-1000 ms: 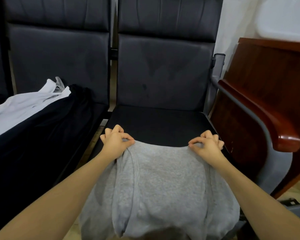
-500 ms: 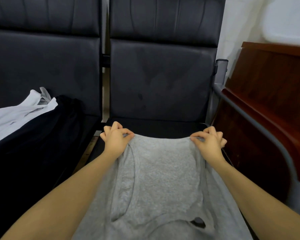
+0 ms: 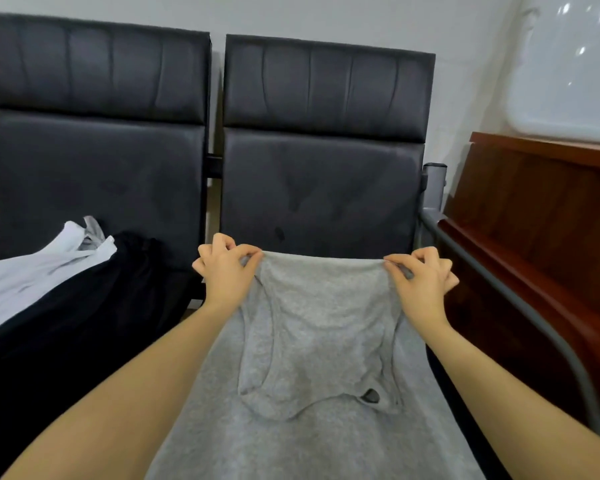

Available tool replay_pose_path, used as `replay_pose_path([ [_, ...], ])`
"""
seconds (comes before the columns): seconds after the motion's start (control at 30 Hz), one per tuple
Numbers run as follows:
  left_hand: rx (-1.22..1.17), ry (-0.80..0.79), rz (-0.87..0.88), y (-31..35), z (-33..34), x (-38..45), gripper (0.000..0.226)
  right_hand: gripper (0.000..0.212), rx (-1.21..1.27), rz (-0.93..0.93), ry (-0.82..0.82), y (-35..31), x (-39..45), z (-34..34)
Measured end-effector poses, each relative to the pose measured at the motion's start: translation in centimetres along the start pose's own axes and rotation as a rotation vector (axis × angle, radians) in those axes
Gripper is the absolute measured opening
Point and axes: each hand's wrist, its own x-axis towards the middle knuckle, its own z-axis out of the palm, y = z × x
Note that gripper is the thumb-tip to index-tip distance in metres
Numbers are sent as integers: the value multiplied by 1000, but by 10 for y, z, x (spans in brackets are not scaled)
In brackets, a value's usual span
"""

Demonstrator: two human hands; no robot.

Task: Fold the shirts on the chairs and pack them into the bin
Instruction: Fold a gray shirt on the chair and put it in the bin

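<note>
Both hands hold up a grey shirt (image 3: 312,341) by its far edge, stretched flat between them — the left hand (image 3: 224,271) pinches one corner, the right hand (image 3: 421,282) pinches the other. The cloth hangs down towards the camera, with a folded-over layer and a small dark tag showing near the right side. Behind it stands a black padded chair (image 3: 326,150). A second black chair (image 3: 97,133) to the left carries a white shirt (image 3: 32,271) lying on a black shirt (image 3: 84,323). At the right is a dark wooden cabinet (image 3: 541,237) — a clear plastic bin (image 3: 568,81) sits on top
</note>
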Motion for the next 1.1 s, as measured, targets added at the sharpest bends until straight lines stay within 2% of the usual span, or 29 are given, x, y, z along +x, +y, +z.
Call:
replay_pose_path([
  [0.2, 4, 15, 4, 6, -33, -36, 13, 7, 83, 93, -11, -9, -34, -28],
  [0.53, -26, -32, 42, 14, -106, -109, 12, 5, 168, 85, -117, -29, -105, -107],
  [0.73, 44, -31, 13, 5, -132, -162, 24, 21, 274, 65, -242, -26, -159, -144],
  [0.9, 43, -12, 2, -4, -142, -202, 32, 14, 281, 50, -308, -24, -195, -163],
  [1.03, 96, -12, -21, -18, -141, -235, 60, 8, 152, 31, -404, -12, -221, -163],
  [1.1, 187, -52, 18, -20, -138, -245, 62, 9, -4, 17, -463, -10, -224, -160],
])
